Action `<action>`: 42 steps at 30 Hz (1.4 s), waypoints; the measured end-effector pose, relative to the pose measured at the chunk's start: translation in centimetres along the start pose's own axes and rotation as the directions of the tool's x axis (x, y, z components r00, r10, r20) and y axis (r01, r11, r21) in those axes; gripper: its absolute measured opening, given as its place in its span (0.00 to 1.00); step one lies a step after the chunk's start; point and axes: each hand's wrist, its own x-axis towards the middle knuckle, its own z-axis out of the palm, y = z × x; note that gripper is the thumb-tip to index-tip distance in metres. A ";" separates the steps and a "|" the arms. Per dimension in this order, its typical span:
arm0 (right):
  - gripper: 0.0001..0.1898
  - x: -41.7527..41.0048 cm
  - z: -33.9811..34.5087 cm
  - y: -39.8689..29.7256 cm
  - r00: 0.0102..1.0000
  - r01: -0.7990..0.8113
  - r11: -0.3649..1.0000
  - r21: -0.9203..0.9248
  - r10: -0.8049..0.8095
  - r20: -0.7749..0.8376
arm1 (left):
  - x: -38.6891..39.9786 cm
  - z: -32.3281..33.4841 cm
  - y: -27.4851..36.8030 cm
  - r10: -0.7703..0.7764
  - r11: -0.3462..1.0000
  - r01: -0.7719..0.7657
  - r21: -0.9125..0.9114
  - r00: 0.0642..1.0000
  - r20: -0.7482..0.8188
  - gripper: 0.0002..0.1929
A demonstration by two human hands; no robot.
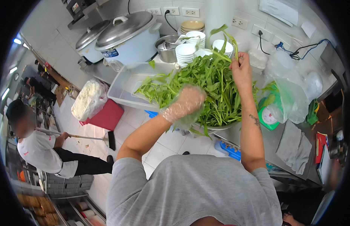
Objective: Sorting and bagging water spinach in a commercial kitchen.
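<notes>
A big heap of leafy green stems (214,84) fills a metal bowl (220,127) and spills left over a clear plastic tub (121,90). My left hand (190,101), in a thin clear plastic glove, is at the front left of the heap; its fingers are blurred, and whether they hold anything cannot be told. My right hand (240,63), without a glove, pinches a long green stem (234,45) above the heap's right side, its leaves standing up over the white bowls.
Stacked white bowls (186,53), a metal pot (166,50) and large rice cookers (127,31) stand behind. To the right are a green scale (268,115), plastic bags (293,93) and a grey cloth (293,147). At left, a person (45,149) holds a broom near a red container (107,114).
</notes>
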 end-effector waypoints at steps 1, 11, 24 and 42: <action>0.10 0.6 -0.3 -0.1 1.000 0.001 0.999 0.052 0.001 -0.026 | -0.1 0.1 0.2 -0.033 0.999 0.035 -0.026 0.997 0.071 0.11; 0.12 0.4 -0.1 -1.5 0.999 0.051 0.992 0.114 -0.051 0.000 | 1.1 -8.3 2.9 -0.198 0.949 0.250 -0.192 0.946 0.255 0.16; 0.16 -3.9 2.3 -1.4 0.950 0.306 0.948 0.092 -0.311 0.043 | -0.6 -13.2 5.3 -0.346 0.938 0.335 -0.083 0.914 -0.212 0.24; 0.30 -3.2 3.5 -5.6 0.946 0.008 0.993 0.119 -0.046 0.320 | 3.0 -6.0 -3.0 0.049 0.999 -0.039 0.035 0.917 -0.395 0.17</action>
